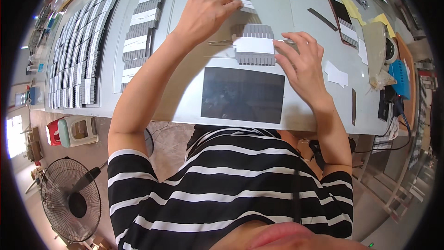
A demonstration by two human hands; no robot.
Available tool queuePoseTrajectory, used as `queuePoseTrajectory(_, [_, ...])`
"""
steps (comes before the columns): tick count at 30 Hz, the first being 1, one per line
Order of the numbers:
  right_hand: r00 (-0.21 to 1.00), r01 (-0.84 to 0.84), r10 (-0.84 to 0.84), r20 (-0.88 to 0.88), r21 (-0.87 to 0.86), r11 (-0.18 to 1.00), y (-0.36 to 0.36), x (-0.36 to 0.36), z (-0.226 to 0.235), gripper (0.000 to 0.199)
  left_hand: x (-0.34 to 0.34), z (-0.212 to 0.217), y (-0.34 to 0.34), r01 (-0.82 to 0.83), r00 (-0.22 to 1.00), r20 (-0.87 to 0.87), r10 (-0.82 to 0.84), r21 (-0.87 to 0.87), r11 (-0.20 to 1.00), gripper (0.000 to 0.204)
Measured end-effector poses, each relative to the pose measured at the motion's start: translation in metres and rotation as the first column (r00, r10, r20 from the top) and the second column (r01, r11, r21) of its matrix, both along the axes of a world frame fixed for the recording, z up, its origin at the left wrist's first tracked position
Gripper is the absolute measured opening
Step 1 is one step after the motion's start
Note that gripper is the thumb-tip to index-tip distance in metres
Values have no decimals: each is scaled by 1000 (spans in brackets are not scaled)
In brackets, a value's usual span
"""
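Note:
In the middle of the table lies a bundle of grey toothed strips [254, 31] with a white paper band [253, 45] across it. My right hand [303, 62] is at its right edge, fingers spread, with the forefinger and thumb apart beside the band. Farther off, my left hand [208, 11] has its fingers bent down at the left end of a smaller grey-and-white piece [246, 3]; its thumb is hidden. Thin metal prongs [219, 43] stick out left of the bundle, and a similar tip shows on the right. A dark rectangular sheet [243, 95] lies nearer me.
Rows of banded grey strips [81, 51] cover the left side, with another column [141, 23] beside them. To the right are a phone [342, 18], a dark flat bar [322, 19], paper scraps [336, 74] and a blue box [399, 78]. A fan [71, 199] stands at lower left.

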State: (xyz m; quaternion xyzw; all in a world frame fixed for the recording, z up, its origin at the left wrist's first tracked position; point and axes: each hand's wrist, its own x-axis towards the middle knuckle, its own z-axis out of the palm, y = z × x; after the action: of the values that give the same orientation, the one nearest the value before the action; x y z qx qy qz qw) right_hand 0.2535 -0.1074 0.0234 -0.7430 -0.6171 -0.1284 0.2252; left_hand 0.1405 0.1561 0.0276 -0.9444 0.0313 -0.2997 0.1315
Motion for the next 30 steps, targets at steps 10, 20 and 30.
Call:
queuePoseTrajectory(10, [989, 83, -74, -129, 69, 994, 3, 10, -10, 10, -16, 0, 2, -80, 947, -315, 58, -59, 995, 40])
queuePoseTrajectory(20, [983, 83, -84, -162, -15, 996, 4, 11, -4, 6, -64, 21, -30, 21, 977, -190, -93, -350, 937, 16])
queuePoseTrajectory(30, [968, 119, -135, -211, -87, 989, -3, 10, 4, 8, -61, 5, -38, -26, 971, -225, -78, -426, 904, 12])
